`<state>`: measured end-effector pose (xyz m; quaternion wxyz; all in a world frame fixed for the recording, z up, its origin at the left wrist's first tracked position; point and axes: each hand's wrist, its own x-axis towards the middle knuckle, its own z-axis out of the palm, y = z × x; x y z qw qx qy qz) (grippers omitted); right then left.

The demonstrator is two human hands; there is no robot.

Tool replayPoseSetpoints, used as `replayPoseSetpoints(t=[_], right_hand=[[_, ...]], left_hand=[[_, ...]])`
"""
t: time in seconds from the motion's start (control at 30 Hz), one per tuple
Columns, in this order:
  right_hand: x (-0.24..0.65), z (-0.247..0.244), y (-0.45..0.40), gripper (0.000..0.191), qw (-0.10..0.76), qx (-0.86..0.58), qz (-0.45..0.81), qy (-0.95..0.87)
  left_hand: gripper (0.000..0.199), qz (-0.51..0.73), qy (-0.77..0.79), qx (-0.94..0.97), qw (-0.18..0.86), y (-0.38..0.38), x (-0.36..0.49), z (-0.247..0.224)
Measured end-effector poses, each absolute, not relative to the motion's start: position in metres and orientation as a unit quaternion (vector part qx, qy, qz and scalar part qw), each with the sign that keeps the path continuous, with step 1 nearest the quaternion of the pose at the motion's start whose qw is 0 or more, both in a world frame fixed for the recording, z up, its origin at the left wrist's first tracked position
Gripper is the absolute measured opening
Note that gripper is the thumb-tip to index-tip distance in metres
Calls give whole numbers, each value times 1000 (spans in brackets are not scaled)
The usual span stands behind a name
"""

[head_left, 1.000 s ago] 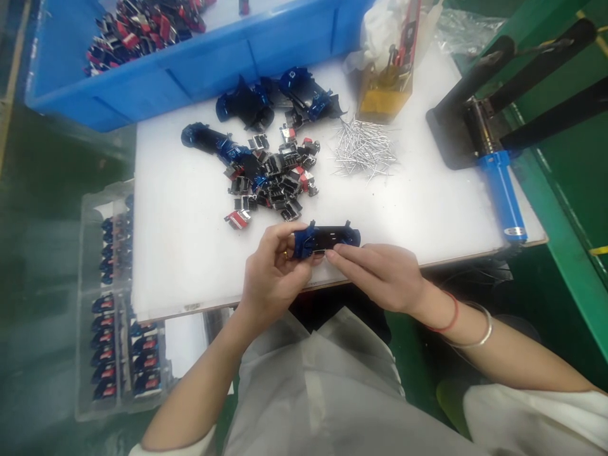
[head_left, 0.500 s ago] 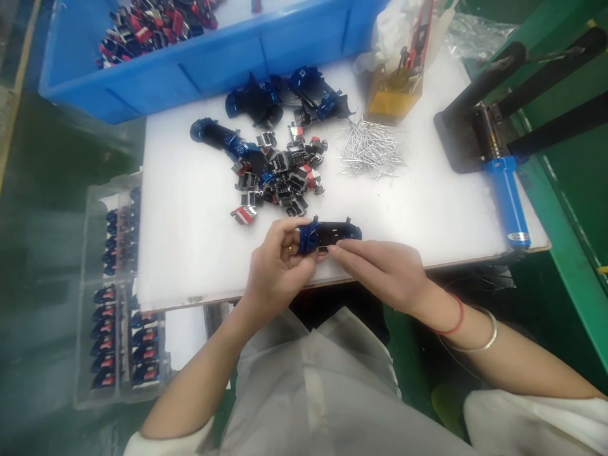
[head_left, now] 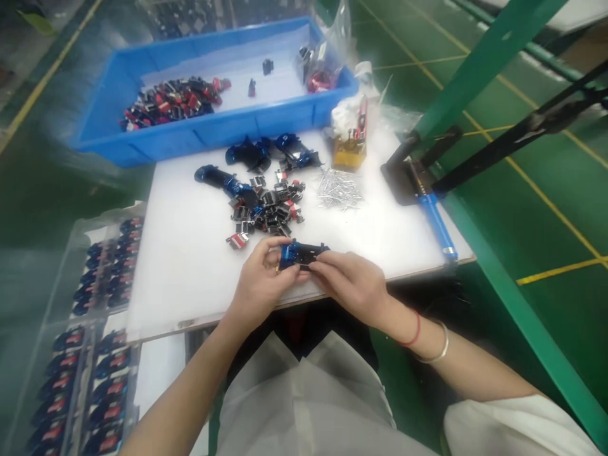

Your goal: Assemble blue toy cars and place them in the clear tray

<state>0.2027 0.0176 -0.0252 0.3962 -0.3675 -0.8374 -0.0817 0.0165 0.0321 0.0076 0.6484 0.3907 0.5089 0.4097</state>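
Just above the table's front edge, a dark blue toy car body (head_left: 303, 253) is held with its black hollow side facing up. My left hand (head_left: 259, 278) is closed round its left end, thumb below and index finger along the top. At the right end, the fingers of my right hand (head_left: 356, 285) are pinched against the body. A thin pale line by those fingertips looks like a metal pin, partly hidden. Beyond my hands lies a heap of small black, chrome and red parts (head_left: 270, 212). Loose metal pins (head_left: 339, 190) form a pile to its right.
Several blue car bodies (head_left: 249, 153) lie behind the heap. A blue bin (head_left: 190, 142) with red-black parts stands at the back. Right of it are a yellow tool holder (head_left: 349, 155) and a blue-handled tool (head_left: 437, 227) on a stand. Clear trays (head_left: 88, 354) of cars sit lower left.
The view has tilted up and shows more of the bin and floor. My right hand has closed in on the right end of the car body; my left hand keeps its grip.
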Motion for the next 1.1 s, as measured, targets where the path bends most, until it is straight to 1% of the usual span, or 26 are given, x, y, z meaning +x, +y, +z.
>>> replayPoseSetpoints(t=[0.1, 0.17, 0.23, 0.33, 0.4, 0.5, 0.57, 0.67, 0.77, 0.93, 1.1], right_hand=[[202, -16, 11, 11, 414, -348, -115, -833], [202, -10, 7, 11, 427, -344, -102, -830], [203, -5, 2, 12, 430, -355, -58, -828], [208, 1, -5, 15, 426, -377, 29, -822], [212, 4, -9, 16, 423, -389, 88, -814], [218, 6, -15, 18, 418, -402, 179, -795], [219, 7, -18, 19, 417, -405, 231, -780], [219, 6, -20, 20, 418, -408, 278, -763], [218, 5, -21, 18, 418, -414, 308, -748], [219, 5, -21, 10, 414, -427, 373, -712], [216, 4, -17, 3, 406, -459, 433, -660]], left_hand=[[47, 367, 520, 370, 676, 26, 14, 20], [46, 327, 519, 389, 688, 20, 11, 24], [42, 286, 524, 443, 669, 15, 6, 25], [34, 241, 539, 559, 582, 8, 1, 24], [33, 230, 532, 619, 530, 5, 0, 25], [36, 237, 487, 677, 498, 1, 2, 29], [29, 238, 454, 703, 493, -1, 5, 30], [16, 239, 446, 703, 500, -4, 11, 27], [17, 243, 462, 679, 517, -7, 15, 21], [16, 250, 480, 651, 533, -11, 15, 16], [14, 266, 490, 579, 595, -10, 16, 16]])
